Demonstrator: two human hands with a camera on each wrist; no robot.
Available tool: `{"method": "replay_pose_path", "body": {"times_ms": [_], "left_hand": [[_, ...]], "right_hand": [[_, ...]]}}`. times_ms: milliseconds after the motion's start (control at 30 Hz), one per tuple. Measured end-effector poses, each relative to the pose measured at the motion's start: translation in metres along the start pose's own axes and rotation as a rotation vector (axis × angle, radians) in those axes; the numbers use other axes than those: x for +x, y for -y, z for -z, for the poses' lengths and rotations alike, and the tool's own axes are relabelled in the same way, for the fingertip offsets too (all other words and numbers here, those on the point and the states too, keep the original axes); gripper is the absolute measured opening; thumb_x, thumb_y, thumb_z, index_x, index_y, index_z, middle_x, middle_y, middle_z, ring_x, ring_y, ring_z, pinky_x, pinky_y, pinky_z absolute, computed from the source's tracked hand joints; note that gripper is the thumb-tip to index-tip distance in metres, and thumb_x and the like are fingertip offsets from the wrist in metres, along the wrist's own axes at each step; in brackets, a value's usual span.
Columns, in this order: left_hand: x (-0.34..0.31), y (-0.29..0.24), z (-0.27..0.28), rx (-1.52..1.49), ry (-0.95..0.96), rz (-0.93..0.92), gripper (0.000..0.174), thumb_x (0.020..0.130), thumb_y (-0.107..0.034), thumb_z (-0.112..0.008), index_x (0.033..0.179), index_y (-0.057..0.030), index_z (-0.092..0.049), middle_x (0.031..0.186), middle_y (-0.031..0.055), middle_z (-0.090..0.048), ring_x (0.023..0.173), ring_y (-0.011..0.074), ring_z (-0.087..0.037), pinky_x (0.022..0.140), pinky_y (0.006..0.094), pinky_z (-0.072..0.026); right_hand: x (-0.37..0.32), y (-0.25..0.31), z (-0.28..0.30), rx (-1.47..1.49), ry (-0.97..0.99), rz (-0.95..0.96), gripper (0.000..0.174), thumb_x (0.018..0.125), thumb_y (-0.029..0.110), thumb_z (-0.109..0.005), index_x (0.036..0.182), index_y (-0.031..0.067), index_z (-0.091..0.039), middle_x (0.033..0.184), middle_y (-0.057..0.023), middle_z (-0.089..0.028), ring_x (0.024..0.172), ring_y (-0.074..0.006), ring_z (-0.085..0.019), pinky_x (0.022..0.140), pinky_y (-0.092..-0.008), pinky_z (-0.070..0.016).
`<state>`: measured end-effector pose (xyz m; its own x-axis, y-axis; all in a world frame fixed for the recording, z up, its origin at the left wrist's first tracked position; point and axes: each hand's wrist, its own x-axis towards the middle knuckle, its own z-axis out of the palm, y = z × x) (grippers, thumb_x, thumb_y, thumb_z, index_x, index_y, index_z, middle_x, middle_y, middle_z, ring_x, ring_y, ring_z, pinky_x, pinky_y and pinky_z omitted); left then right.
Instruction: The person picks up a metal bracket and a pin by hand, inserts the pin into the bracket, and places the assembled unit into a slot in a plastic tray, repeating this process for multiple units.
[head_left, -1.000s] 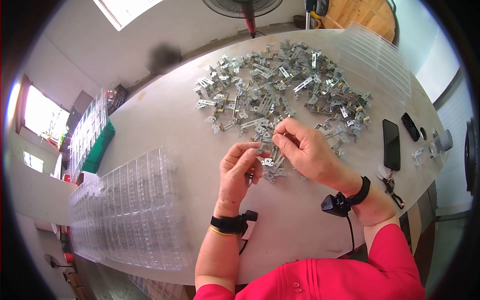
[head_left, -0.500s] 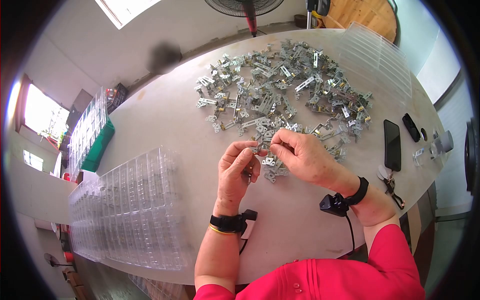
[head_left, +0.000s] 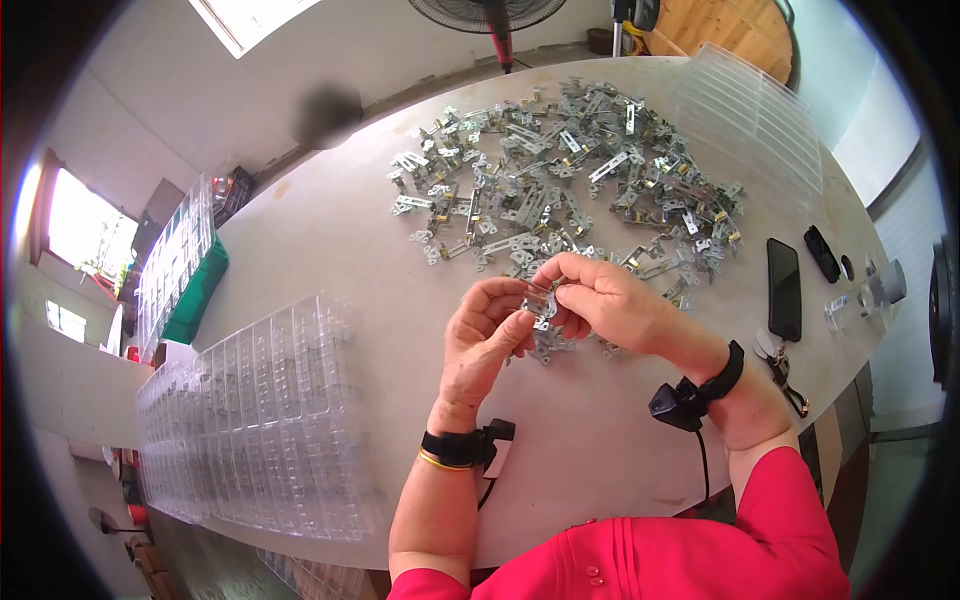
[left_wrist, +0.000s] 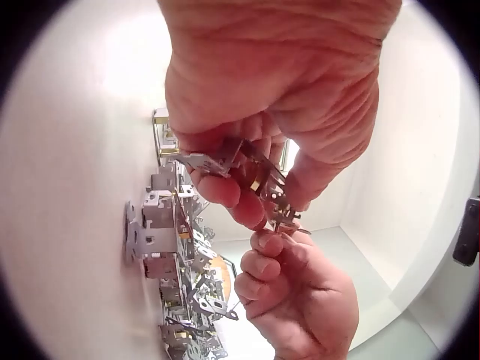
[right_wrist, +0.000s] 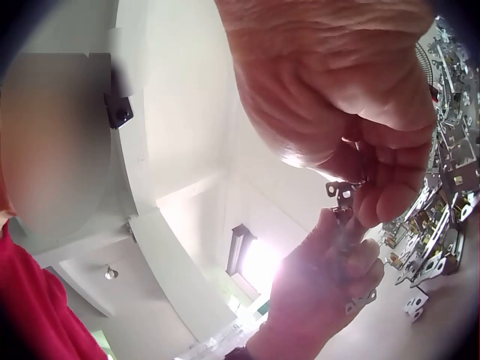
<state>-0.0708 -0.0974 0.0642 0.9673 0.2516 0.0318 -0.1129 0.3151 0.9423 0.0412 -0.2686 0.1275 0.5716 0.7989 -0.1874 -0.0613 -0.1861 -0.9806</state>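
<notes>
Over the near edge of the pile, my left hand (head_left: 478,338) holds a small metal bracket (head_left: 541,306) between thumb and fingers. My right hand (head_left: 612,306) pinches the same bracket from the other side, its fingertips close to the left ones. In the left wrist view, another metal piece (left_wrist: 206,161) with a brass-coloured part lies in the curled fingers of the left hand. The right wrist view shows the bracket's holed end (right_wrist: 341,192) sticking out between the two hands. Much of the held metal is hidden behind fingers.
A wide pile of metal brackets (head_left: 530,200) covers the table's far middle. Clear plastic trays (head_left: 270,420) lie at left, with a green bin (head_left: 197,300) beyond. Another clear tray (head_left: 750,120) is at back right. A phone (head_left: 784,290) and glasses case (head_left: 821,254) lie at right.
My two hands have come together. The right fingers have moved down onto the bracket, and the left hand has turned so that it shows between both thumbs.
</notes>
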Motion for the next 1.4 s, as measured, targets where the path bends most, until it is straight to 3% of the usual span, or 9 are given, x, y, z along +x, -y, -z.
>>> {"method": "replay_pose_path", "body": {"times_ms": [133,367,467,533,633,933,1067,1133,1400], "left_hand": [[0.0,0.001,-0.001,0.037,0.043,0.026,0.037,0.093,-0.01,-0.074,0.126,-0.0042,-0.058,0.105,0.0026,-0.068,0.08,0.0075,-0.061,0.068,0.022,-0.0506],[-0.001,0.0,-0.006,0.091,0.065,0.0,0.041,0.091,-0.003,-0.076,0.127,-0.0035,-0.057,0.114,0.0029,-0.064,0.088,0.0057,-0.06,0.076,0.0219,-0.0517],[0.001,0.001,-0.004,0.104,0.085,-0.046,0.041,0.09,-0.001,-0.075,0.127,-0.0024,-0.056,0.115,0.0038,-0.065,0.087,0.0051,-0.059,0.077,0.0216,-0.0516],[0.001,-0.001,-0.005,0.116,0.088,-0.038,0.041,0.09,-0.001,-0.075,0.126,-0.0022,-0.056,0.115,0.0041,-0.065,0.087,0.005,-0.059,0.077,0.0215,-0.0515],[0.0,-0.004,-0.006,0.142,0.083,-0.021,0.04,0.09,0.0,-0.075,0.126,-0.0021,-0.056,0.116,0.0044,-0.065,0.087,0.005,-0.059,0.077,0.0215,-0.0512],[-0.001,-0.003,-0.013,0.164,0.11,-0.005,0.041,0.09,0.001,-0.073,0.126,-0.0024,-0.054,0.117,0.0052,-0.065,0.086,0.0053,-0.059,0.076,0.0227,-0.051],[-0.001,-0.006,-0.017,0.173,-0.008,-0.136,0.041,0.09,0.002,-0.073,0.125,-0.0016,-0.053,0.116,0.0058,-0.065,0.085,0.0053,-0.059,0.075,0.0227,-0.0513],[0.0,-0.002,-0.016,0.149,-0.028,-0.162,0.041,0.09,0.002,-0.074,0.125,-0.0014,-0.053,0.116,0.0058,-0.064,0.085,0.0053,-0.059,0.076,0.0228,-0.0515],[0.0,0.0,-0.018,0.301,-0.04,-0.245,0.041,0.093,-0.002,-0.072,0.129,-0.0007,-0.053,0.118,0.005,-0.062,0.089,0.0077,-0.061,0.083,0.0263,-0.0524]], "right_hand": [[0.003,-0.005,0.001,-0.014,0.016,0.031,0.016,0.102,0.021,-0.059,0.107,0.0071,-0.064,0.073,0.0037,-0.057,0.067,-0.0048,-0.052,0.061,-0.0248,-0.0442],[0.006,-0.017,0.003,-0.098,-0.008,0.14,0.011,0.101,0.018,-0.063,0.101,0.0076,-0.066,0.071,0.0052,-0.055,0.067,-0.0036,-0.05,0.059,-0.0241,-0.0412],[0.008,-0.022,-0.001,-0.156,-0.085,0.269,0.009,0.1,0.015,-0.064,0.103,0.0068,-0.066,0.075,0.0008,-0.059,0.071,-0.0092,-0.056,0.063,-0.0269,-0.0448],[0.008,-0.024,-0.001,-0.411,-0.189,0.454,0.011,0.099,0.016,-0.065,0.104,0.0066,-0.066,0.088,-0.005,-0.062,0.08,-0.0173,-0.06,0.071,-0.0306,-0.0489],[0.006,-0.022,-0.003,-0.421,-0.224,0.482,0.01,0.098,0.014,-0.066,0.105,0.007,-0.066,0.1,-0.0091,-0.062,0.087,-0.0225,-0.062,0.077,-0.0328,-0.0508],[0.009,-0.018,-0.009,-0.362,-0.243,0.686,0.006,0.098,0.007,-0.065,0.104,0.0069,-0.065,0.101,-0.0088,-0.06,0.091,-0.0219,-0.063,0.078,-0.0322,-0.0518],[0.009,-0.017,-0.003,-0.329,-0.304,0.6,0.005,0.099,0.008,-0.064,0.103,0.0063,-0.064,0.094,-0.0081,-0.063,0.082,-0.0184,-0.063,0.072,-0.0311,-0.0517],[0.01,-0.019,-0.001,-0.288,-0.213,0.473,0.004,0.1,0.009,-0.062,0.103,0.006,-0.062,0.084,-0.0076,-0.065,0.072,-0.0148,-0.061,0.066,-0.0304,-0.0509],[0.006,-0.014,-0.005,-0.168,-0.149,0.368,0.007,0.102,0.01,-0.059,0.102,0.0034,-0.061,0.078,-0.004,-0.064,0.068,-0.0092,-0.058,0.062,-0.0276,-0.0495]]}}
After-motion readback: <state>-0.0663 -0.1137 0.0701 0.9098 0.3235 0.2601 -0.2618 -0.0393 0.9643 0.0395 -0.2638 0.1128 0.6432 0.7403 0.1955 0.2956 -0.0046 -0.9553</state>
